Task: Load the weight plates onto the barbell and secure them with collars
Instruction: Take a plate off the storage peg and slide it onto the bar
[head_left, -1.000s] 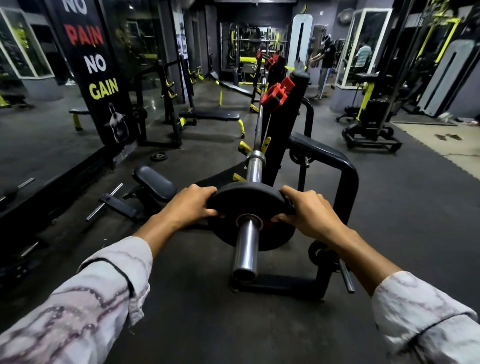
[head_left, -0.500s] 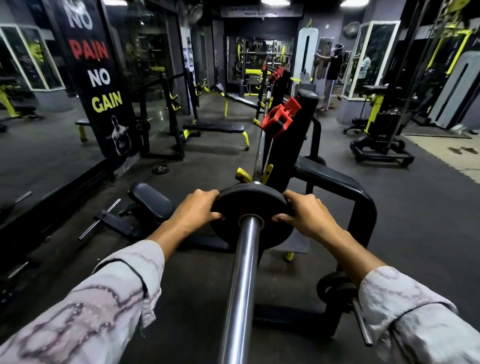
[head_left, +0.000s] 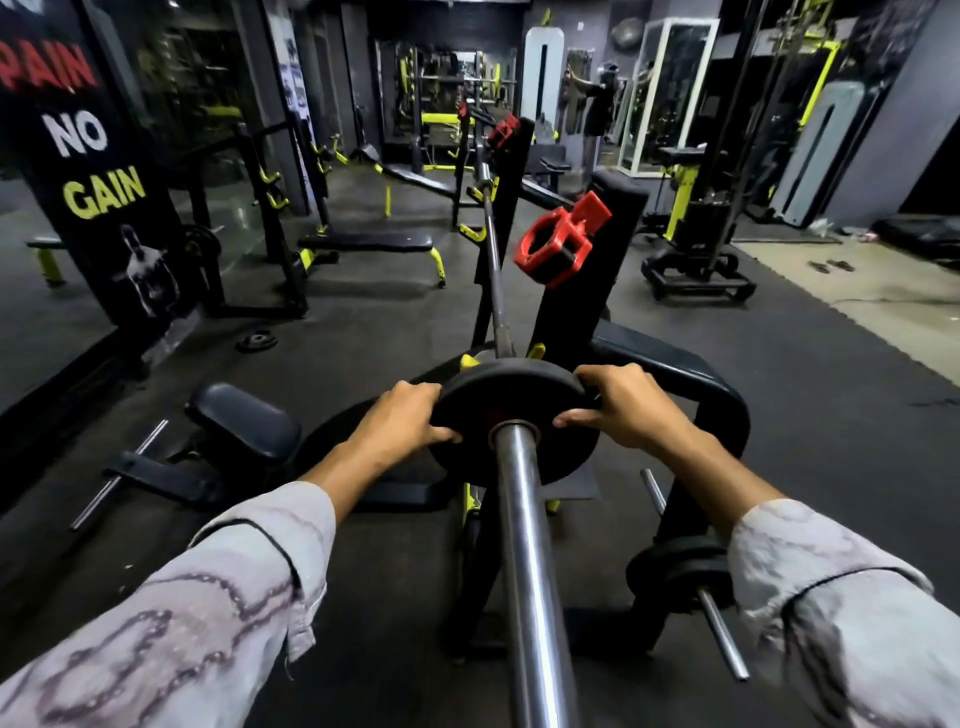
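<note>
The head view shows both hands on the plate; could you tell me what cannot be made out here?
- Whether the weight plate sits fully home: its own face hides the sleeve behind it.
- Fingertips of the left hand and right hand: curled behind the plate's rim.
- The sleeve's near end: cut off by the bottom edge.
- Whether the red collar is clamped to the upright: too unclear to tell.

I'm standing in a commercial gym, looking down the barbell (head_left: 524, 545) on its black rack (head_left: 587, 291). Left of the rack a yellow-legged flat bench (head_left: 366, 241) sits on dark rubber flooring (head_left: 831, 415), and farther left a black banner (head_left: 98, 171) reads "NO GAIN". Right of the rack there's a cable machine (head_left: 701, 234), beyond the rack mirrors (head_left: 660, 98) and more yellow-and-black stations.
</note>
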